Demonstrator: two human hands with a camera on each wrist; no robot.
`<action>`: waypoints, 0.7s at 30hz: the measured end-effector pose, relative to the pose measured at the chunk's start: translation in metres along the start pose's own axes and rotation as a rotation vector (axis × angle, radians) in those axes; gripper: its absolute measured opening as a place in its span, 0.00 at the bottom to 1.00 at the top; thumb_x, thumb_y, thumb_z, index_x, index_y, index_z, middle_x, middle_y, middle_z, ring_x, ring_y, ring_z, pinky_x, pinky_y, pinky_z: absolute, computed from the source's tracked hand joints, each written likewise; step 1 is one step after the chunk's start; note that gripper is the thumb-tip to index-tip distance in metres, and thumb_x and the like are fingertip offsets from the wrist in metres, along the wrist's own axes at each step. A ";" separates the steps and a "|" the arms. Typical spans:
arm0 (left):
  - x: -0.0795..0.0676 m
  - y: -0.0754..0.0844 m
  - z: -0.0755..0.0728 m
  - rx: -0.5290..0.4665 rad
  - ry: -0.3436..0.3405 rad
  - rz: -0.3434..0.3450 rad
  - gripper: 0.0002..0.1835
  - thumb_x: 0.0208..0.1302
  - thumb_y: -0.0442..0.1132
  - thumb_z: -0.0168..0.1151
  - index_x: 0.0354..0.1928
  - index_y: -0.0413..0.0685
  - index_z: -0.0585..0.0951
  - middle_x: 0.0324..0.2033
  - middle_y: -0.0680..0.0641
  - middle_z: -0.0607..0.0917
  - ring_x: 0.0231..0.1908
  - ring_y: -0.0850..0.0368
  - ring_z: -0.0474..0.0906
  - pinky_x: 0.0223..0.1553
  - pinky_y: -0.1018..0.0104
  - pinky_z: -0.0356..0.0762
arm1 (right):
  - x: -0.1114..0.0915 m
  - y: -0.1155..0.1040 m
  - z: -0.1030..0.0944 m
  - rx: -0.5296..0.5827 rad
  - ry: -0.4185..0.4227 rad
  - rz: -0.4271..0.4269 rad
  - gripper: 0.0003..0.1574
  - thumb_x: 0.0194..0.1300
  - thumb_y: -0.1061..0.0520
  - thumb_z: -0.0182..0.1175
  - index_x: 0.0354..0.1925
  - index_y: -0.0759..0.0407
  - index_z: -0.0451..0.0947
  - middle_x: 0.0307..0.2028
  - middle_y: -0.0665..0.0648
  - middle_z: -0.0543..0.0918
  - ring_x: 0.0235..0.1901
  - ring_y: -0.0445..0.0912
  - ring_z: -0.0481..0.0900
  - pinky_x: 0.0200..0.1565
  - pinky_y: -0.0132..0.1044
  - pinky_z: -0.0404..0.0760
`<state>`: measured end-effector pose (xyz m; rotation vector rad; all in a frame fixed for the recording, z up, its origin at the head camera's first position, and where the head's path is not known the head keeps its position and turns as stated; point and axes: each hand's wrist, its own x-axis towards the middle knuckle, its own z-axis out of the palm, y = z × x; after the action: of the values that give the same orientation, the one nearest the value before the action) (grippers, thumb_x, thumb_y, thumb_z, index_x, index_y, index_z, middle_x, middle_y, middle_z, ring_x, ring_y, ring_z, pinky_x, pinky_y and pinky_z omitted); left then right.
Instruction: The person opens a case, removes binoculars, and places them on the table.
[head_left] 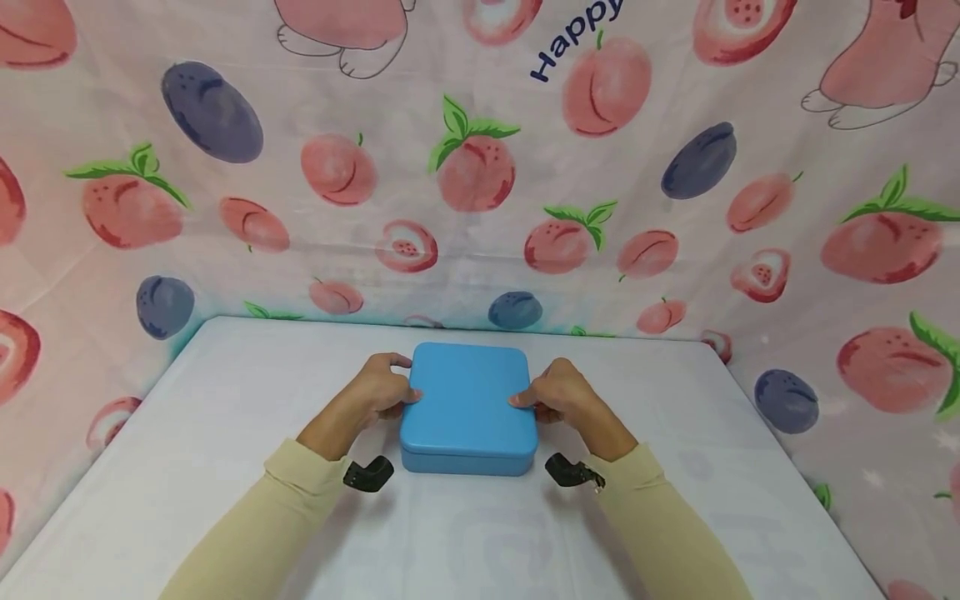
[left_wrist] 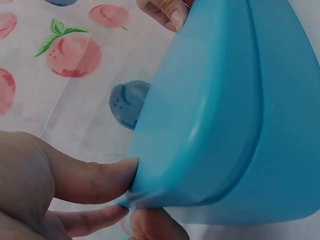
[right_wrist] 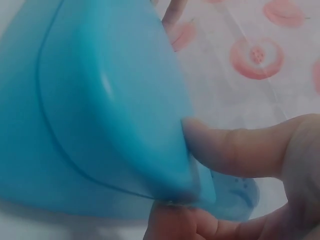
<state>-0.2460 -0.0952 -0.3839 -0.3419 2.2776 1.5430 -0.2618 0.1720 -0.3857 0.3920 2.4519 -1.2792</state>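
Observation:
A blue rectangular box with rounded corners and a closed lid stands on the white table, a seam running round its side. My left hand grips its left side, the thumb on the lid's top edge and curled fingers against the side below. On the opposite side my right hand pinches the lid's edge the same way. In the left wrist view the left thumb lies on the lid near a corner. The right wrist view shows the right thumb on the lid, with fingertips under the rim. The box's contents are hidden.
The white table extends around the box on all sides. Behind it hangs a pale pink cloth printed with peaches and blue fruit, which also covers both sides. Dark wrist devices stick out from the beige sleeves.

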 end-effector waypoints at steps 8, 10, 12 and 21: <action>0.002 -0.001 -0.001 -0.051 -0.005 -0.014 0.32 0.63 0.29 0.61 0.69 0.46 0.65 0.49 0.36 0.75 0.31 0.50 0.72 0.29 0.65 0.75 | 0.007 -0.001 0.000 0.033 -0.040 0.035 0.34 0.49 0.57 0.77 0.49 0.71 0.72 0.29 0.57 0.75 0.26 0.49 0.76 0.26 0.37 0.81; 0.002 -0.002 -0.002 -0.059 -0.007 -0.019 0.32 0.63 0.29 0.62 0.69 0.46 0.65 0.49 0.36 0.75 0.31 0.50 0.72 0.29 0.65 0.74 | 0.007 -0.001 0.000 0.031 -0.048 0.032 0.34 0.49 0.56 0.76 0.49 0.70 0.72 0.29 0.57 0.75 0.25 0.49 0.76 0.26 0.37 0.81; 0.002 -0.003 -0.003 -0.071 -0.010 -0.024 0.32 0.63 0.29 0.62 0.69 0.46 0.66 0.51 0.35 0.75 0.32 0.50 0.73 0.29 0.65 0.76 | 0.007 0.000 0.001 0.030 -0.055 0.028 0.31 0.50 0.56 0.76 0.46 0.69 0.73 0.28 0.57 0.75 0.25 0.48 0.76 0.26 0.37 0.80; 0.007 -0.009 -0.010 -0.121 -0.043 0.010 0.30 0.62 0.28 0.62 0.66 0.45 0.68 0.53 0.35 0.76 0.35 0.51 0.78 0.33 0.65 0.80 | 0.004 0.007 0.005 0.121 -0.036 -0.023 0.25 0.52 0.58 0.75 0.41 0.62 0.70 0.29 0.57 0.73 0.24 0.49 0.73 0.27 0.38 0.78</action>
<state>-0.2503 -0.1075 -0.3910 -0.3272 2.1620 1.6808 -0.2620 0.1722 -0.3950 0.3698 2.3627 -1.4360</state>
